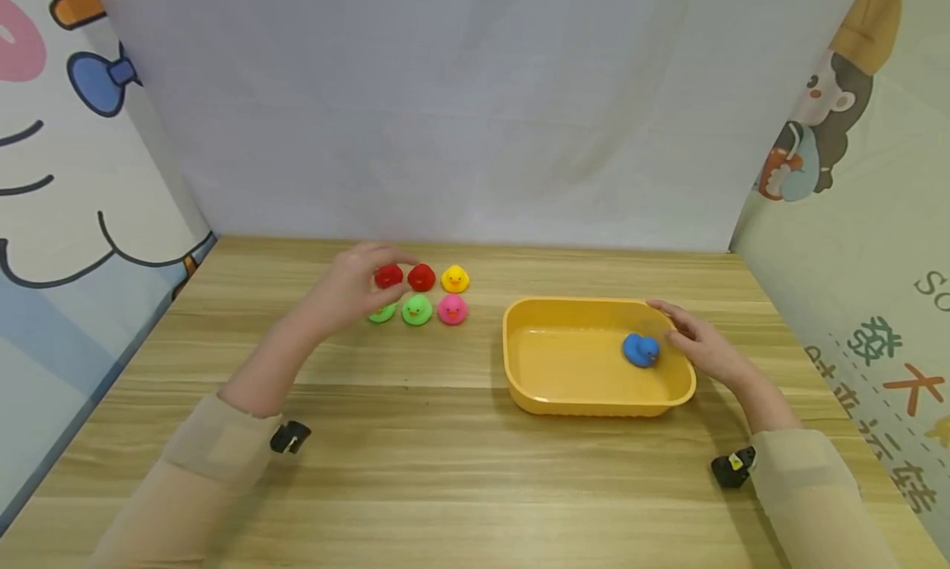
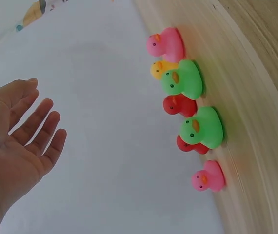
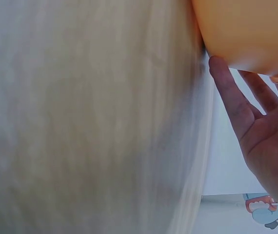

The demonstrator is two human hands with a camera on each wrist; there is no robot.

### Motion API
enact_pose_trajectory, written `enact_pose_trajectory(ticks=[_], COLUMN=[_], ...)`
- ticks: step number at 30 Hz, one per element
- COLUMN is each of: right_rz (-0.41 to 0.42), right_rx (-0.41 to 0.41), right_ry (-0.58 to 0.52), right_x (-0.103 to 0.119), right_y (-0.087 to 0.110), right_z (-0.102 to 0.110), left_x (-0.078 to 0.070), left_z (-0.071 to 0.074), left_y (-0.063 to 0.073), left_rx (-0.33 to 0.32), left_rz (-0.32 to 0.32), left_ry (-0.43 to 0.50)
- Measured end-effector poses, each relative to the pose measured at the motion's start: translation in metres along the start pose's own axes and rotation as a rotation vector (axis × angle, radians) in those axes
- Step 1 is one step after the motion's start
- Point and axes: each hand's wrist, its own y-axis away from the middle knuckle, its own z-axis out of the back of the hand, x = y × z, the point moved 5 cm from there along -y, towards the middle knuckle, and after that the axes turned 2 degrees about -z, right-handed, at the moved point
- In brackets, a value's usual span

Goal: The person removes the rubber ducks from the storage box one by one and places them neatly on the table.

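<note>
My left hand (image 1: 358, 282) hovers at the left end of two rows of small rubber ducks, fingers loosely bent and parted. Nothing lies in its palm in the left wrist view. Near it sit a red duck (image 1: 388, 275) and a green duck (image 1: 382, 313), both partly covered by the hand. A small pink duck (image 2: 208, 176) at the row's end is hidden in the head view. My right hand (image 1: 703, 348) rests its fairly straight fingers against the right end of a yellow plastic tub (image 1: 594, 407). Inside the tub, toward its right, lies a blue duck (image 1: 640, 350).
Farther right in the rows stand a second red duck (image 1: 421, 278), a yellow duck (image 1: 455, 279), another green duck (image 1: 417, 310) and a pink duck (image 1: 453, 309). A white backdrop (image 1: 475, 124) rises behind the wooden table (image 1: 416, 486). Printed panels flank both sides.
</note>
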Motion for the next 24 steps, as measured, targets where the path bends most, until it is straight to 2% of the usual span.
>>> enact_pose_trajectory(ticks=[5, 10, 24], right_rz=[0.002, 0.002, -0.058], right_rx=[0.001, 0.008, 0.04], right_ry=[0.003, 0.002, -0.037], right_x=[0.0, 0.001, 0.001], right_y=[0.0, 0.0, 0.001], right_z=[0.0, 0.0, 0.003], left_x=[-0.013, -0.027, -0.063], left_z=[0.001, 0.003, 0.004], left_y=[-0.001, -0.003, -0.015], left_rx=[-0.007, -0.048, -0.215], left_rz=[0.016, 0.012, -0.081], left_ry=[0.001, 0.0, 0.089])
